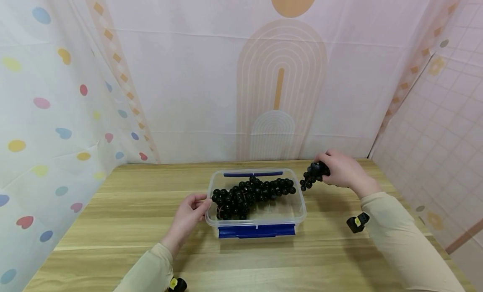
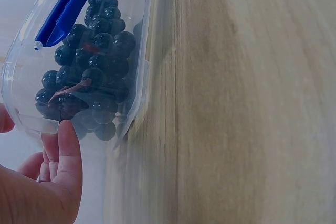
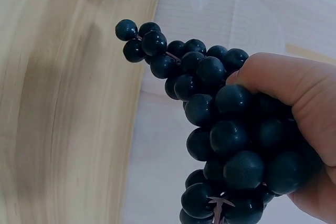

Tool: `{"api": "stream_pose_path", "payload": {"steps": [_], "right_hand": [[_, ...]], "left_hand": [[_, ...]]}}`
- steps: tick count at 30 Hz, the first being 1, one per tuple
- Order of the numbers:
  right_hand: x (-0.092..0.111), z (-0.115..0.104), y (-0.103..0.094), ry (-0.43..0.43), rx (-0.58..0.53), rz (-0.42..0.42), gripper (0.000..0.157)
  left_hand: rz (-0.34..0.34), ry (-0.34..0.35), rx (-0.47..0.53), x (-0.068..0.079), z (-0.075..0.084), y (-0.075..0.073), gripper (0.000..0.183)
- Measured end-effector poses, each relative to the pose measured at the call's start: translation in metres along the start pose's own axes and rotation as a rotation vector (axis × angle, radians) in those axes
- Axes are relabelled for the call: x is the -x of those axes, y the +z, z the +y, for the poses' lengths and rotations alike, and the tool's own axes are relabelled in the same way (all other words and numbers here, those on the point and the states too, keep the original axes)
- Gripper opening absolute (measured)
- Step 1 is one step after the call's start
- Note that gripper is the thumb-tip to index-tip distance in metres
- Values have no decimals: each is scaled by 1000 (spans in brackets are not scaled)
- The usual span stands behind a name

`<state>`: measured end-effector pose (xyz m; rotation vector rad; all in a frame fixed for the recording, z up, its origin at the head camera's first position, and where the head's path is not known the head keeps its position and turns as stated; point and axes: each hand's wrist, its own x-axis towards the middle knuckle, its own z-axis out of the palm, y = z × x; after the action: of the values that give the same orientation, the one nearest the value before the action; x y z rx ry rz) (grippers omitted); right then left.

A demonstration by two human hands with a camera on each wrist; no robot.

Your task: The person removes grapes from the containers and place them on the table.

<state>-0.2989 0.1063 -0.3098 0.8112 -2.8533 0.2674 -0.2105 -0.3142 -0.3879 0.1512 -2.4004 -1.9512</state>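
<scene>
A black grape bunch (image 1: pixel 317 171) is gripped by the right hand (image 1: pixel 344 172), just right of a clear food container (image 1: pixel 247 222) pinched at its left end by the left hand (image 1: pixel 190 212). The bunch is best held gently.

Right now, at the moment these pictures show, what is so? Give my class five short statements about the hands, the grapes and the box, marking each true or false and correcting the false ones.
1. The right hand holds a bunch of dark grapes. True.
2. The clear box stands on the wooden table. True.
3. The left hand reaches down inside the box. False: it is at the box's left end, with its fingers outside.
4. More grapes lie inside the box. True.
5. The box's front clip is red. False: it is blue.
</scene>
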Motion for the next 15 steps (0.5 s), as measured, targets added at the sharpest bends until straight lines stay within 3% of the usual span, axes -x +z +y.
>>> {"api": "stream_pose_path", "payload": {"steps": [15], "right_hand": [[0, 1, 8, -18, -7, 1, 40]], "left_hand": [[1, -2, 3, -1, 0, 0, 32]]}}
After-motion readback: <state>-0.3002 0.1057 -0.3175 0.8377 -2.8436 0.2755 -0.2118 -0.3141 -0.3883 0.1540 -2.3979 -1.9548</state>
